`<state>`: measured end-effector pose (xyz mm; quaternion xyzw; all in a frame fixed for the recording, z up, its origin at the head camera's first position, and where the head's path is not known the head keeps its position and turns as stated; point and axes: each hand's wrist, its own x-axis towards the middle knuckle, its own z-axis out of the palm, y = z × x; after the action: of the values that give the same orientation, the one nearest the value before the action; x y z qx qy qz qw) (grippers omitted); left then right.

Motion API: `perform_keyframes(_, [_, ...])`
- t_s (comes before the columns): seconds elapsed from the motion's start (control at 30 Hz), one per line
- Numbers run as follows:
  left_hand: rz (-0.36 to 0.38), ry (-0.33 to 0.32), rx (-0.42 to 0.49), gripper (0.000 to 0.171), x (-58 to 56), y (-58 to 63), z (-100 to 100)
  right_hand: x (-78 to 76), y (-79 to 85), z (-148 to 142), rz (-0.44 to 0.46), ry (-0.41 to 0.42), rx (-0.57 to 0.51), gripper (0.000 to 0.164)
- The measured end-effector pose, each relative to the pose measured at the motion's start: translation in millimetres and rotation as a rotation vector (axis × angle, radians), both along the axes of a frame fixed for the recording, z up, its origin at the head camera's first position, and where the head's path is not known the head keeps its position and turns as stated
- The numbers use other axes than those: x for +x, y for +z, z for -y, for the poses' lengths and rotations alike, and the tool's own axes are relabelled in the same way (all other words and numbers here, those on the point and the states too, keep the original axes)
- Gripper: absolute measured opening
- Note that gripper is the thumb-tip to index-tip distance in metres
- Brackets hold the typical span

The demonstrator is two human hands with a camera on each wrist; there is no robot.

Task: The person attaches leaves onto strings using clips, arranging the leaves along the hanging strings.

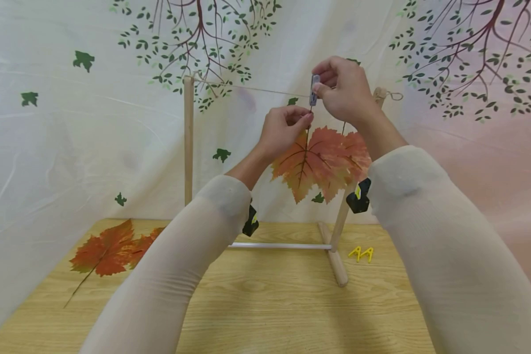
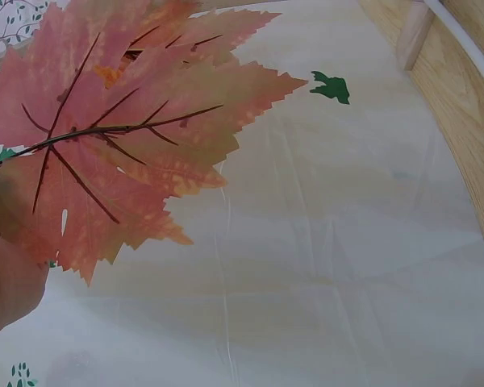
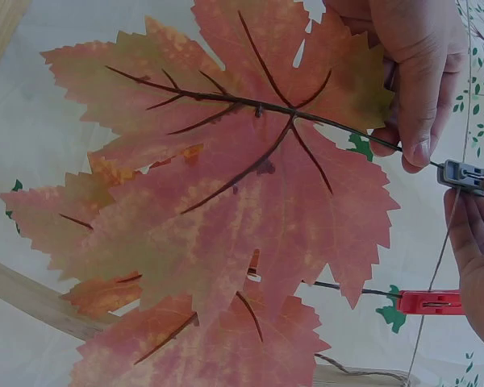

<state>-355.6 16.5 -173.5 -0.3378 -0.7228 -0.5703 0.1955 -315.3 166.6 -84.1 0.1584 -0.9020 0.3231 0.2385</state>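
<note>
An orange-red artificial maple leaf hangs stem-up below a string. Near the top of its stem, my left hand pinches the stem between thumb and fingers. Just above, a grey clothespin sits at the string with the stem's end at its jaws. My right hand pinches this clothespin between thumb and fingers. Behind the first leaf a second leaf hangs, its stem in a red clothespin on the same string. In the left wrist view, the first leaf covers much of the second.
The string runs between two wooden posts, a left post and a right post on a wooden foot. A white rod joins them low down. More leaves lie on the table's left; yellow clothespins lie at right.
</note>
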Motion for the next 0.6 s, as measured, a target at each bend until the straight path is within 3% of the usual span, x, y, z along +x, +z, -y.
perform_keyframes(0.6, [0.057, -0.016, 0.008, 0.026, -1.8, -3.6, 1.0, 1.2, -0.9, -1.3, 0.071, 0.001, 0.003, 0.046])
